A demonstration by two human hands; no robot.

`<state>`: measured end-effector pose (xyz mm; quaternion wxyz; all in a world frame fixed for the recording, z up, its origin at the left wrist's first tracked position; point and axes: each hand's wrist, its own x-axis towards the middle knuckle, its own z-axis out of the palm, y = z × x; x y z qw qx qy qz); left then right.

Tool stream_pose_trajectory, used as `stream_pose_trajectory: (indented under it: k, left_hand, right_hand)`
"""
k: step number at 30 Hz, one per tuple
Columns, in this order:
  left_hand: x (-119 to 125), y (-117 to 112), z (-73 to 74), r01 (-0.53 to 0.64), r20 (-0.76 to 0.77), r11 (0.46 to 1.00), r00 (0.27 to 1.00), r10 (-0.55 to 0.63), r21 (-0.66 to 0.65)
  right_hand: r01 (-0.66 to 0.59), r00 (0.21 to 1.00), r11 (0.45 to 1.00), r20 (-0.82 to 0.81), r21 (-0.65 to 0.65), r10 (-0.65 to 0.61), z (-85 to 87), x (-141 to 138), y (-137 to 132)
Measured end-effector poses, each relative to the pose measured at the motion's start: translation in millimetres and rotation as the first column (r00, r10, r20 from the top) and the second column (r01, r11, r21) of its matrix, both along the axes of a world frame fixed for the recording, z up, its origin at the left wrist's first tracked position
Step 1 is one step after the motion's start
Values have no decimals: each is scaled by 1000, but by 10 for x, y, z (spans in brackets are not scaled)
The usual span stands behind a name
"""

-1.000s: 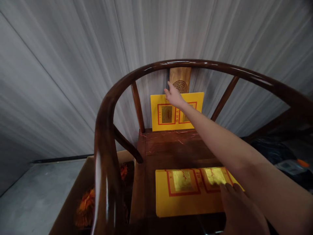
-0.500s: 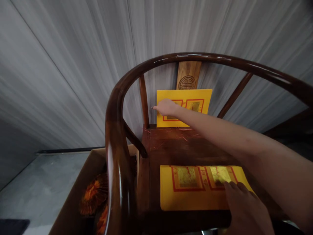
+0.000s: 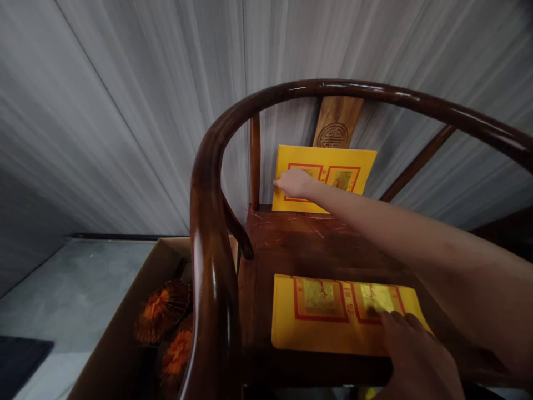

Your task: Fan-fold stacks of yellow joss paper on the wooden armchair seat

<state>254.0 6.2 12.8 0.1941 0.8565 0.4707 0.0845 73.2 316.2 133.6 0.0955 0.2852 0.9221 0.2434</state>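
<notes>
A sheet or stack of yellow joss paper [image 3: 366, 164] with red frames and gold foil leans upright at the back of the wooden chair seat. My right hand [image 3: 295, 183] reaches across to it, fingers pinched at its left edge. Nearer me, a folded stack of yellow joss paper [image 3: 316, 336] lies on the front of the seat. My left hand [image 3: 420, 355] holds its right end, fingertips curled over the gold foil. The left thumb is hidden.
A dark, glossy curved chair rail [image 3: 208, 222] surrounds the seat, with a carved back slat [image 3: 333, 133] behind. Thin red shreds [image 3: 316, 228] lie on the seat [image 3: 308, 250]. At lower left, a cardboard box [image 3: 120, 328] holds orange-red pleated decorations [image 3: 156, 311]. A grey wall stands behind.
My right fingertips, which stuck out past the upright paper's left edge, are now drawn in against it. That paper tilts slightly more. The view has shifted a little; my left hand stays put.
</notes>
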Motion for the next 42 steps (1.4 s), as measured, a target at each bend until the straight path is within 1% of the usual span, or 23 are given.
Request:
stream_pose_trajectory:
  k: [7, 12, 14, 18, 23, 27, 29, 30, 33, 34, 35, 36, 37, 38, 39, 40, 42]
  left_hand:
    - [40, 39, -33, 5, -17, 1000, 1000, -6, -18]
    - [30, -14, -26, 24, -35, 1000, 999, -24, 1]
    - [17, -45, -13, 7, -14, 1000, 1000, -7, 19]
    - [9, -63, -2, -24, 14, 1000, 1000, 24, 12]
    - [22, -47, -13, -22, -25, 1000, 999, 22, 13]
    - [5, -72, 9, -43, 4, 999, 999, 43, 4]
    - [-27, -71, 62, -40, -3, 999, 999, 40, 7]
    - [-52, -58, 104, -21, -21, 1000, 1000, 21, -8]
    - [-190, 38, 289, 40, -77, 994, 996, -48, -97]
    - [-260, 85, 363, 38, -64, 993, 997, -45, -113]
    - [-342, 137, 438, 4, -19, 995, 1000, -6, -102]
    - [-432, 190, 512, -50, 65, 997, 996, 54, -63]
    - [-528, 242, 581, -146, 174, 989, 974, 145, -5]
    - [-623, 292, 644, -274, 305, 961, 920, 247, 48]
    - [-711, 337, 697, -400, 428, 913, 840, 332, 77]
    - [-787, 377, 739, -519, 532, 852, 743, 407, 73]
    - [-883, 440, 782, -678, 674, 735, 546, 497, 8]
  right_hand:
    - [-10, 1000, 1000, 0, 2, 10, -19, 46, 59]
    - [-11, 1000, 1000, -4, 2, 11, -56, 85, 98]
    - [-11, 1000, 1000, -1, -1, 11, -71, 109, 102]
    - [-13, 1000, 1000, 21, 4, 13, -83, 160, 97]
    - [-57, 998, 998, 15, 40, 56, -53, 178, 80]
    - [-76, 997, 993, 13, 87, 75, 32, 154, 53]
    - [-83, 997, 992, 10, 94, 83, 98, 159, 30]
    - [-95, 996, 991, 4, 99, 95, 136, 173, 17]
    - [-153, 987, 977, -33, 148, 159, 256, 279, -24]
    - [-176, 981, 970, -50, 170, 187, 295, 339, -34]
    - [-199, 974, 961, -66, 191, 215, 334, 411, -43]
    - [-216, 968, 953, -82, 213, 238, 374, 493, -49]
    - [-225, 963, 945, -97, 238, 253, 417, 584, -55]
    - [-226, 959, 936, -109, 269, 262, 466, 680, -64]
    - [-219, 956, 925, -120, 309, 267, 524, 778, -78]
    - [-203, 956, 912, -131, 357, 264, 596, 875, -103]
    - [-174, 955, 876, -140, 450, 262, 792, 1062, -195]
